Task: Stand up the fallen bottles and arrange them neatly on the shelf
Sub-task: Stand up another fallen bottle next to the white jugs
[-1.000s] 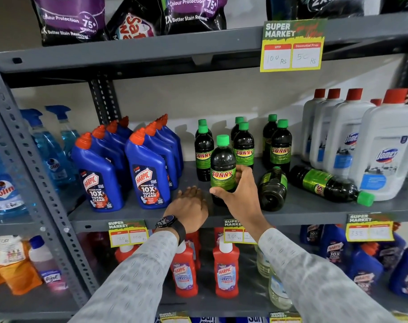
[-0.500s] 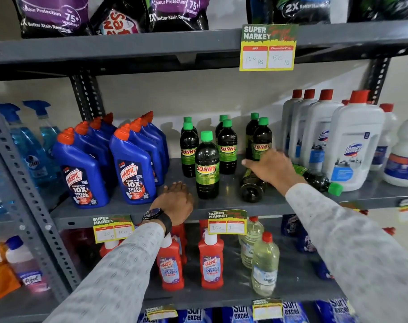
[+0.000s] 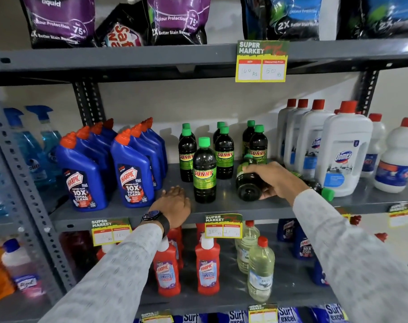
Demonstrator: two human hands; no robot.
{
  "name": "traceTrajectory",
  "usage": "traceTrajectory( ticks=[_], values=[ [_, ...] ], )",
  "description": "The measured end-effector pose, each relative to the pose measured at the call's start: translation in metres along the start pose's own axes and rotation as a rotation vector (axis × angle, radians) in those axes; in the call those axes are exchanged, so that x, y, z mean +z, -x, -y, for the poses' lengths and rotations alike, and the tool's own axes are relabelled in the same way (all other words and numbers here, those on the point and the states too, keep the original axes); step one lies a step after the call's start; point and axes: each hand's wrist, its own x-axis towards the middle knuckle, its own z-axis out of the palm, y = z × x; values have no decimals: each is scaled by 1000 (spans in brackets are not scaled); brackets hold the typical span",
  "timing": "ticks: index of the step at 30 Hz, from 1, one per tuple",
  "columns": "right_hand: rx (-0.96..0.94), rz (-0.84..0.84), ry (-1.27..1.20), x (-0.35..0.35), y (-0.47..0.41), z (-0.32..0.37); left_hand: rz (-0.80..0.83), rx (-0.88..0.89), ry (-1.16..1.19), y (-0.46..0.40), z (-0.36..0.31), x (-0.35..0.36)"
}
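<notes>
Several dark green-capped Sunny bottles stand on the grey middle shelf [image 3: 221, 206]; the front one [image 3: 204, 171] is upright. A fallen Sunny bottle [image 3: 248, 185] lies with its base toward me, and my right hand [image 3: 274, 179] wraps over it. A second fallen bottle lies behind my wrist, only its green cap [image 3: 327, 194] and a bit of neck showing. My left hand [image 3: 175, 206] rests flat on the shelf's front edge, holding nothing.
Blue Harpic bottles [image 3: 133, 176] stand left of the Sunny group, white Domex jugs [image 3: 342, 155] right. Spray bottles [image 3: 32, 145] sit far left. The lower shelf holds red Harpic [image 3: 208, 269] and clear bottles [image 3: 260, 271]. Price tags hang on shelf edges.
My right hand let go of the upright front bottle, moved right and closed over the fallen bottle. The left hand stayed on the shelf edge. The camera view shifted right.
</notes>
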Motion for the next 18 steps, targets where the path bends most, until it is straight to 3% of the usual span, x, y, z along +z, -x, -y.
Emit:
traceTrajectory(
  ticks=[4, 8, 18],
  values=[
    [-258, -165, -105, 1, 1, 3, 0, 3, -2, -2, 1, 2],
    [-493, -325, 50, 10, 3, -15, -7, -5, -13, -2, 0, 3],
    [-597, -348, 160, 36, -4, -59, -21, -1, -5, -1, -1, 2]
  ],
)
